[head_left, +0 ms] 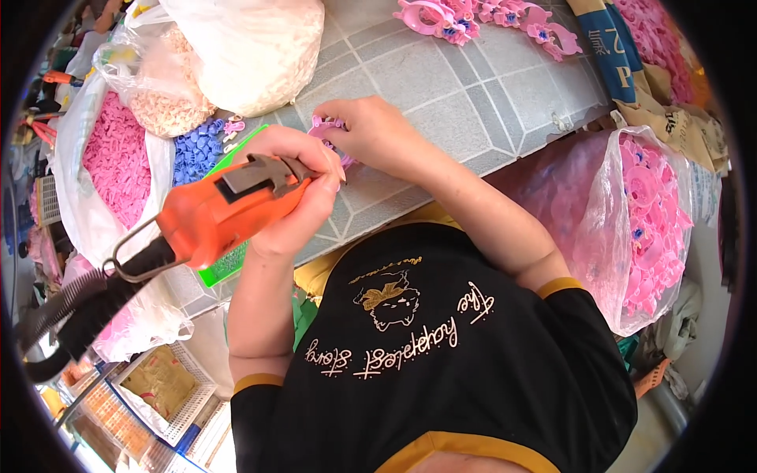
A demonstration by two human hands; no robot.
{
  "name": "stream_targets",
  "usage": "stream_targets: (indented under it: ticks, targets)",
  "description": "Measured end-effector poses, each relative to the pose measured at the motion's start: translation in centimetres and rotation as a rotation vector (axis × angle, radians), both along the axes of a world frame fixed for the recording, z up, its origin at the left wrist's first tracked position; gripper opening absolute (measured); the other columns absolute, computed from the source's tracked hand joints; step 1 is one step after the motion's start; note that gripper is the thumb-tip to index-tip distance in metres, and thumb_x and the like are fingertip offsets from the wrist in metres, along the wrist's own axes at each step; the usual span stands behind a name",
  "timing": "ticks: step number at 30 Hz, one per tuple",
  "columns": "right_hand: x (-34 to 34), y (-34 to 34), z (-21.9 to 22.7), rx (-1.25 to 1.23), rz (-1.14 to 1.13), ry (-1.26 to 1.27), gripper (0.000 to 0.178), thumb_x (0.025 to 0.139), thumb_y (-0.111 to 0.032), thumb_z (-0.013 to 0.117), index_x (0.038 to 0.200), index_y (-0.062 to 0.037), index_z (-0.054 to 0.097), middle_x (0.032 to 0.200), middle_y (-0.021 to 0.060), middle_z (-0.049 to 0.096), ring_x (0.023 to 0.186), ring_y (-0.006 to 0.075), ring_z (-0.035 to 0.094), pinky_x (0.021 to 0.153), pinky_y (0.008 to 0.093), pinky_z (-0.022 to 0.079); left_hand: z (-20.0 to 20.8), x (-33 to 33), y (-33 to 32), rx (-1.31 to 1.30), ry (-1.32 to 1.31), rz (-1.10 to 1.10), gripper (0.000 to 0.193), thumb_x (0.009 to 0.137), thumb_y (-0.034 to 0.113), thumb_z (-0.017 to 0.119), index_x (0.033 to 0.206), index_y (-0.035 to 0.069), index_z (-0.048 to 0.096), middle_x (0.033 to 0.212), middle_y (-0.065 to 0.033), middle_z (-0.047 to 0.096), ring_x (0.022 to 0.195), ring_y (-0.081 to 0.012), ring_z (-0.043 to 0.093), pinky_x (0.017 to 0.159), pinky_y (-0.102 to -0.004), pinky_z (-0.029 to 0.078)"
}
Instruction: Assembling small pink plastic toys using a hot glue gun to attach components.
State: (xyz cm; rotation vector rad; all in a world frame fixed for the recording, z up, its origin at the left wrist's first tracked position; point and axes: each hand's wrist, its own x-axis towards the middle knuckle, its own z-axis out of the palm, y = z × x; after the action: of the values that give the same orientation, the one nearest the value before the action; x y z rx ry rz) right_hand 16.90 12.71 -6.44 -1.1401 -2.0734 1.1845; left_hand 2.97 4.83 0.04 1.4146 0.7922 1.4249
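My left hand (pixel 298 217) is wrapped round the body of an orange electric screwdriver (pixel 209 217), whose black cord runs off to the lower left. The driver's front end points toward my right hand (pixel 377 134) and is mostly hidden by my fingers. In that right hand, pinched between thumb and fingers, is a small pink plastic piece (pixel 325 126), held just above the grey tiled-pattern tabletop (pixel 402 71). Part of the piece is covered by the hands. A bright green tray (pixel 211 276) lies under my left hand and the driver.
Left on the table are small blue parts (pixel 197 154), a white bag of pink parts (pixel 118 165) and a bag of pale parts (pixel 169 94). Several pink pieces (pixel 449 20) lie at the far edge. At right hangs a clear bag of pink pieces (pixel 650 229).
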Motion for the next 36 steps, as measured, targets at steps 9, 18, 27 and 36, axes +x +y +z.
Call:
stream_targets:
  ticks: [9, 18, 27, 36]
  targets:
    - [1.0, -0.4, -0.7, -0.126, -0.072, 0.032, 0.035, 0.083, -0.02, 0.064, 0.115, -0.0049, 0.065, 0.097, 0.019, 0.07, 0.09, 0.0325, 0.069, 0.08, 0.0406, 0.054, 2.1, 0.8, -2.1, 0.146, -0.146, 0.458, 0.032, 0.077, 0.008, 0.055, 0.109, 0.004, 0.05, 0.061, -0.0034, 0.045, 0.057, -0.0148, 0.044, 0.063, -0.0331, 0.037]
    - [18.0, -6.5, 10.3, -0.099, -0.562, 0.472, 0.028, 0.092, -0.005, 0.055, 0.119, -0.0018, 0.057, 0.099, 0.006, 0.064, 0.089, 0.012, 0.061, 0.081, 0.0305, 0.053, 2.1, -0.5, -2.9, 0.14, -0.296, 0.315, 0.012, 0.085, 0.007, 0.052, 0.092, -0.001, 0.048, 0.064, -0.0082, 0.042, 0.064, -0.0178, 0.044, 0.066, -0.0315, 0.034]
    - [44.9, -18.1, 15.8, 0.476, -1.765, 0.036, 0.034, 0.092, -0.014, 0.064, 0.122, -0.0045, 0.052, 0.087, 0.0082, 0.064, 0.059, 0.0105, 0.06, 0.051, 0.0241, 0.046, 0.7, -1.5, -1.9, 0.166, -0.197, 0.231, 0.023, 0.093, 0.01, 0.046, 0.076, -0.004, 0.055, 0.067, -0.0136, 0.048, 0.063, -0.0243, 0.048, 0.06, -0.0345, 0.039]
    - [40.7, -18.0, 16.1, 0.691, -1.737, -1.144, 0.048, 0.093, -0.038, 0.062, 0.126, -0.0036, 0.057, 0.123, 0.0229, 0.054, 0.109, 0.0393, 0.056, 0.092, 0.0428, 0.048, 4.5, 2.4, -2.6, 0.106, -0.138, 0.289, 0.011, 0.089, 0.005, 0.049, 0.094, -0.004, 0.053, 0.064, -0.0104, 0.045, 0.061, -0.021, 0.047, 0.061, -0.0314, 0.039]
